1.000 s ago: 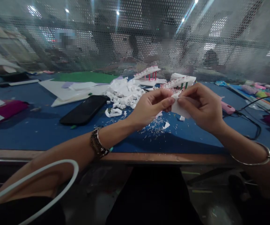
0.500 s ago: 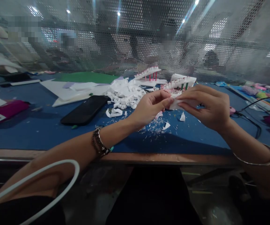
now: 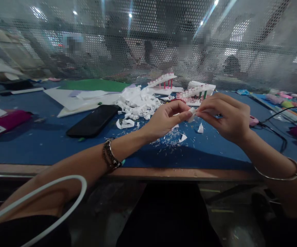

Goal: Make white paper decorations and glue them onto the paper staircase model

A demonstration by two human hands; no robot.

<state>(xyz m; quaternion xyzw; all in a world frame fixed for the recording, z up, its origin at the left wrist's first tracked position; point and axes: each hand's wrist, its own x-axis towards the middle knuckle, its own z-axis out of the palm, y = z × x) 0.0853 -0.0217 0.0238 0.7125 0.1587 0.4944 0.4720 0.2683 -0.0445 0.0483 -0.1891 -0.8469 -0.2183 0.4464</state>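
Note:
Between the fingertips of both hands is a small piece of white paper (image 3: pixel 192 114), partly covered by the fingers. My left hand (image 3: pixel 167 116) pinches its left side with thumb and forefinger. On the other side, my right hand (image 3: pixel 224 115) pinches it with the thumb against the fingers. Below the hands, white paper shreds (image 3: pixel 172 142) and a few larger scraps, one a folded scrap (image 3: pixel 200 128), lie on the blue tabletop (image 3: pixel 127 147). Just behind them stands a small white slanted model (image 3: pixel 197 92) on green posts.
A heap of torn white paper (image 3: pixel 138 103) lies left of the hands, beside a black phone (image 3: pixel 94 120). Another slanted model (image 3: pixel 163 81) has red posts. Green sheets (image 3: pixel 94 85), a magenta power strip (image 3: pixel 9 121) and a black cable (image 3: pixel 274 128) lie around. Behind rises a perforated metal screen (image 3: pixel 148 41).
The white paper has turned and now shows as a narrower, bent piece between the fingertips. My right hand has shifted slightly left; the left hand stays nearly in place.

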